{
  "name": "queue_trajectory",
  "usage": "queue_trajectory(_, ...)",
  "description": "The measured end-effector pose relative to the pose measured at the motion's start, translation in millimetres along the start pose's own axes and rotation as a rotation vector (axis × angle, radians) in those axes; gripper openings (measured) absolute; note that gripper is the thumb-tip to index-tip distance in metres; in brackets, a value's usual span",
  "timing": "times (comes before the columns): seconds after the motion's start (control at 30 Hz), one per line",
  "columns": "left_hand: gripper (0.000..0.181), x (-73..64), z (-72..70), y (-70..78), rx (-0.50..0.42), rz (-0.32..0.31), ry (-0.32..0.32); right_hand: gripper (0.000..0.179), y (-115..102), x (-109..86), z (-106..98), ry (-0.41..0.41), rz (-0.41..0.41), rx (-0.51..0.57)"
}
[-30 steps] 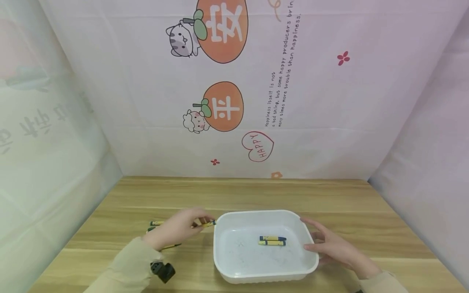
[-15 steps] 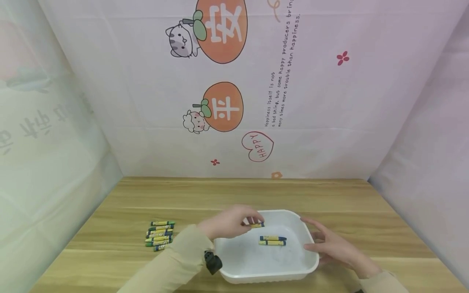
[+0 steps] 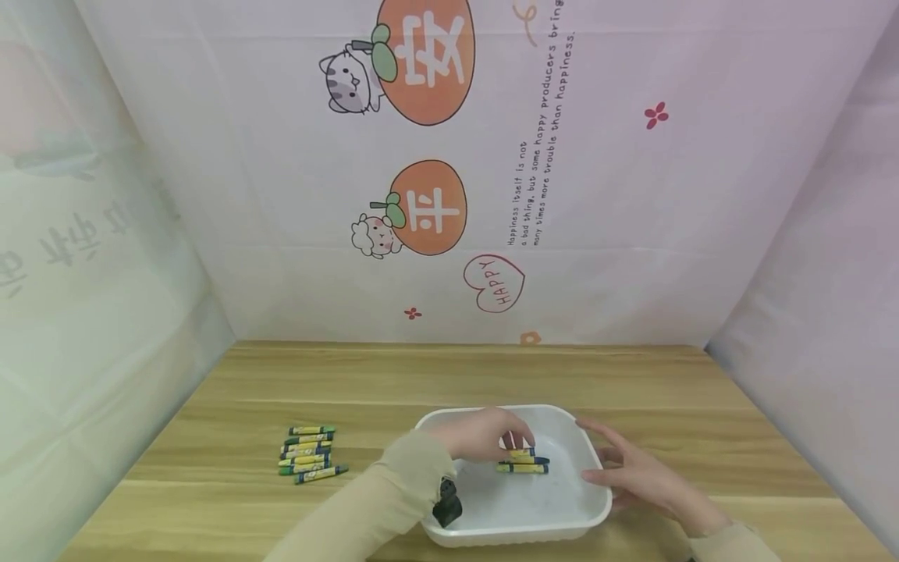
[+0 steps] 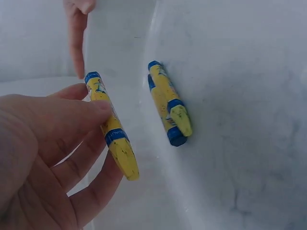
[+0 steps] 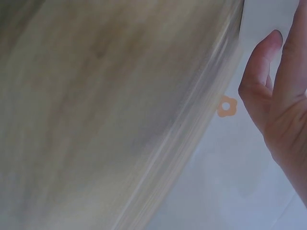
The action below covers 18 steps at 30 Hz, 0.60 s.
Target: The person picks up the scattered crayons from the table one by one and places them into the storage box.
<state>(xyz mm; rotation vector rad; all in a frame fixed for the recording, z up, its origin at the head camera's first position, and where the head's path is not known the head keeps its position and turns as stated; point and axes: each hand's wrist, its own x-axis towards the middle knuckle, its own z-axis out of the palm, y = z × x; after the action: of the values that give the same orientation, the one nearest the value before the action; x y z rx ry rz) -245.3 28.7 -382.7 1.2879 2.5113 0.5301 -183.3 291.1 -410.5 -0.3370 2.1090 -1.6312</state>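
The left hand (image 3: 480,437) pinches a yellow crayon (image 4: 115,133) between thumb and fingers, inside the white tray (image 3: 555,511) at the lower centre of the head frame. Near it, two crayons (image 4: 165,88) lie together on the tray's bottom. The right hand (image 3: 644,478) grips the tray's right edge. At lower left, more crayons (image 3: 307,460) lie in a row on the tabletop (image 3: 702,437).

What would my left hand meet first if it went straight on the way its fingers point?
Probably the two crayons lying in the tray; your left hand, pinching another crayon, has its fingers angled down toward them. The gap's depth is unclear.
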Motion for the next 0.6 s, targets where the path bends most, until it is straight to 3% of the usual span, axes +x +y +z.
queue_trajectory(0.23,0.033,12.4,17.9,1.4,0.055,0.027,-0.019,0.084,1.6,0.7,1.3,-0.007,-0.002,0.016)
queue_trajectory(0.6,0.032,17.3,21.0,9.5,0.091,-0.001,-0.037,0.084,0.3,-1.3,0.5,-0.004,0.002,0.049)
